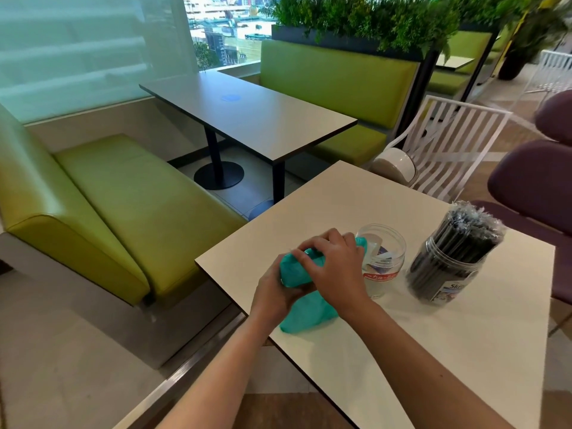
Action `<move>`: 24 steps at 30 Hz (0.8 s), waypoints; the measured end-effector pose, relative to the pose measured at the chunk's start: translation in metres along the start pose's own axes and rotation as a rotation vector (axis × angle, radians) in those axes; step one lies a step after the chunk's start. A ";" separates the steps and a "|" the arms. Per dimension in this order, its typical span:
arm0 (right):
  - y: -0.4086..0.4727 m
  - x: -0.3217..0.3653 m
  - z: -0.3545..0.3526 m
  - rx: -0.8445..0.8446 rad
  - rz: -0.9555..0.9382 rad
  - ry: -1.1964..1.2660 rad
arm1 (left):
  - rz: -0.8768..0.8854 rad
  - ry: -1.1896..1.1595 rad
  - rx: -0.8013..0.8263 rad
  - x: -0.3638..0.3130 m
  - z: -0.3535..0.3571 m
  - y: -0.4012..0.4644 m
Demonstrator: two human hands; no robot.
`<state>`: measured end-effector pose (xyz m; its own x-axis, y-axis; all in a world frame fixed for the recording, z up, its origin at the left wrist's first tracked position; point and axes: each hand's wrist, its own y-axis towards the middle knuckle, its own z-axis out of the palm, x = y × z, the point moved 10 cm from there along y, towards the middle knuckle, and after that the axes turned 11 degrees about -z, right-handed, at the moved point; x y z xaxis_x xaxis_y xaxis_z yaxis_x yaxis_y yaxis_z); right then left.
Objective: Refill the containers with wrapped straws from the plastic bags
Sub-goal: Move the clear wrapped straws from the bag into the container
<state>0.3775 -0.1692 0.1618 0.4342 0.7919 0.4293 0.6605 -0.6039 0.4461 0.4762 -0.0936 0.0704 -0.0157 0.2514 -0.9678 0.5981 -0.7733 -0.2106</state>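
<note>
A teal plastic bag lies near the left corner of the white table. My left hand grips its bundled upper end from below. My right hand is closed over the same end from above. Just right of my hands stands a clear jar with a red label, nearly empty, with a bit of paper inside. Further right, a second clear jar is packed with black wrapped straws that stick out of its top.
A green bench sits to the left, below the table's edge. Beyond it are another table and a second green bench. A white slatted chair and purple seats stand at the back right.
</note>
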 end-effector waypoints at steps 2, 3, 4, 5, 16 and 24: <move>-0.003 -0.001 -0.001 -0.025 0.020 0.016 | -0.003 0.027 -0.003 -0.002 0.000 -0.001; -0.004 -0.002 -0.001 -0.040 0.037 0.043 | 0.001 0.032 0.002 -0.002 0.000 -0.001; -0.005 -0.003 -0.002 -0.058 0.054 0.083 | 0.024 0.015 0.017 -0.006 0.002 -0.003; -0.005 -0.005 -0.003 -0.074 0.068 0.137 | 0.064 0.016 0.024 -0.010 0.003 -0.005; -0.007 -0.030 -0.014 -0.224 0.247 0.584 | 0.388 0.200 -0.190 -0.045 -0.012 -0.012; -0.013 -0.068 -0.035 -0.436 0.475 0.889 | 0.184 0.012 -0.205 -0.026 -0.035 0.000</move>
<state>0.3176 -0.2182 0.1538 -0.1253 0.2282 0.9655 0.1939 -0.9488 0.2494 0.5043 -0.0798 0.1007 0.1171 0.1248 -0.9852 0.7394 -0.6732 0.0026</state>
